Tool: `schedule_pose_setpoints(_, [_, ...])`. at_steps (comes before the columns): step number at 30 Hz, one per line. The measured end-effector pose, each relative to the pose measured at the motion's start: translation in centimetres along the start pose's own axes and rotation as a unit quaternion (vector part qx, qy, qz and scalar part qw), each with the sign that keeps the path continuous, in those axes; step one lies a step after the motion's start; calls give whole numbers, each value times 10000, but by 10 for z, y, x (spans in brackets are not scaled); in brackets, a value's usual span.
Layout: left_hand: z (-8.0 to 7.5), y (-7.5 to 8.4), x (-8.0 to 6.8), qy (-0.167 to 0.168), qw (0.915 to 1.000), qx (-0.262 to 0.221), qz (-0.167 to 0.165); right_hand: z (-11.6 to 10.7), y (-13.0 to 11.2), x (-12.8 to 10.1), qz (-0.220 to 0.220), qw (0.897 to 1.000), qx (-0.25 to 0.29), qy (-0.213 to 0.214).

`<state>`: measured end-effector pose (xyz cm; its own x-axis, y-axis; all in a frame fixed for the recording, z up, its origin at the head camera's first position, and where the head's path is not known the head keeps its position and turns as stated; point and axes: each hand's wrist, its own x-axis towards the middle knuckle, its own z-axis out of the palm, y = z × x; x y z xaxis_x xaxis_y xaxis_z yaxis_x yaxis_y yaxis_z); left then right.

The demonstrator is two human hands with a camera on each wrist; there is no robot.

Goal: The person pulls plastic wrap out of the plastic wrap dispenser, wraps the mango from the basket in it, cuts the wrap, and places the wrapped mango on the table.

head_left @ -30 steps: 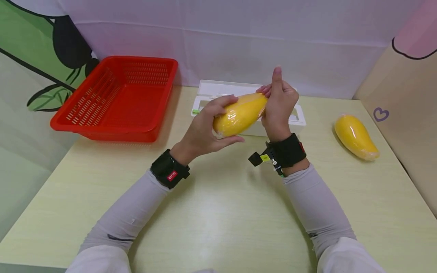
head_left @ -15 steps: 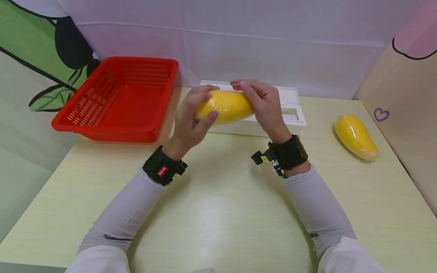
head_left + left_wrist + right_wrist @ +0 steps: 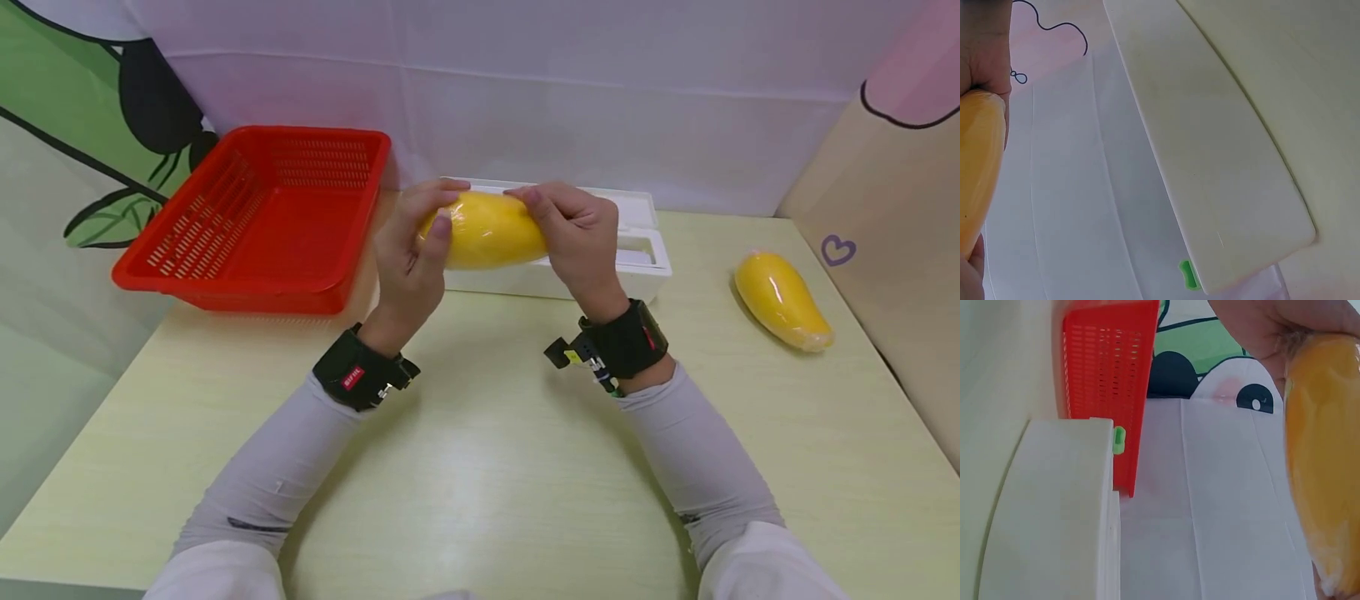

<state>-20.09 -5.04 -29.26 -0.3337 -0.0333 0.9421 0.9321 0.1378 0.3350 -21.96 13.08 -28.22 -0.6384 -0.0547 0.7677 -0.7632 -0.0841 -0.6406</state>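
Both hands hold up a yellow mango (image 3: 491, 232) wrapped in clear film, lying nearly level in front of a white box (image 3: 510, 282). My left hand (image 3: 408, 252) grips its left end, thumb on the near side and fingers over the top. With thumb and curled fingers, my right hand (image 3: 585, 242) pinches at the right end. In the left wrist view the mango (image 3: 975, 162) shows at the left edge. The right wrist view shows gathered, shiny film at the lower end of the mango (image 3: 1325, 462).
The white box has a raised lid and a small green tab (image 3: 1119, 440) on its edge. A red perforated basket (image 3: 292, 242) stands at the back left. Another film-wrapped mango (image 3: 783, 302) lies on the table (image 3: 480, 467) at the right. Behind is a pale cloth backdrop (image 3: 525, 100).
The mango has shifted left and turned from tilted to nearly level. My right thumb, upright at first, has come down onto the right end; my left hand has moved left with the fruit.
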Motion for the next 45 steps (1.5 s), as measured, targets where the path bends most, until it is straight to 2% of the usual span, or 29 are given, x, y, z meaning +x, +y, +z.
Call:
schedule_pose_setpoints(5, [-1, 5, 1, 216, 9989, -19, -412, 13, 0, -7, 96, 9975, -134, 686])
schedule_pose_setpoints(9, [0, 7, 2, 257, 9983, -85, -517, 17, 0, -8, -4, 9946, -239, 1007])
schedule_pose_setpoints(13, [0, 8, 2, 341, 9971, -82, -670, 18, 1, -9, 40, 9937, -294, 1080])
schedule_pose_setpoints(17, [-2, 9, 2, 514, 9921, -77, -1141, 19, 4, -8, 362, 9942, -445, 907])
schedule_pose_setpoints(19, [-3, 8, 2, 620, 9869, -116, -1485, 19, 4, -8, 453, 9950, -546, 704])
schedule_pose_setpoints(22, [-6, 8, 4, 813, 9766, -225, -1979, 18, 5, -7, 278, 9963, -754, 291])
schedule_pose_setpoints(25, [-8, 8, 7, 1006, 9625, -449, -2479, 16, 6, -7, -311, 9945, -989, -165])
schedule_pose_setpoints(28, [-9, 7, 11, 1210, 9435, -756, -2991, 13, 7, -7, -1027, 9855, -1245, -522])
schedule_pose_setpoints(32, [-8, 8, 13, 1104, 9264, -978, -3464, 9, 10, -7, -1625, 9748, -1387, -637])
schedule_pose_setpoints(35, [-8, 9, 12, 774, 9252, -853, -3615, 9, 10, -7, -1712, 9754, -1273, -563])
schedule_pose_setpoints(36, [-8, 10, 11, 668, 9262, -792, -3625, 9, 9, -7, -1676, 9766, -1235, -539])
schedule_pose_setpoints(37, [-7, 10, 11, 588, 9311, -748, -3522, 9, 8, -7, -1596, 9788, -1167, -530])
schedule_pose_setpoints(39, [-6, 10, 9, 485, 9468, -624, -3120, 8, 6, -6, -1347, 9841, -1047, -501])
schedule_pose_setpoints(41, [-4, 8, 6, 391, 9674, -423, -2466, 7, 3, -6, -935, 9906, -897, -435])
schedule_pose_setpoints(43, [-2, 5, 4, 325, 9856, -203, -1649, 6, -1, -6, -411, 9959, -740, -305])
schedule_pose_setpoints(45, [-1, 1, 3, 264, 9944, 101, -1021, 6, -5, -5, 109, 9980, -601, -191])
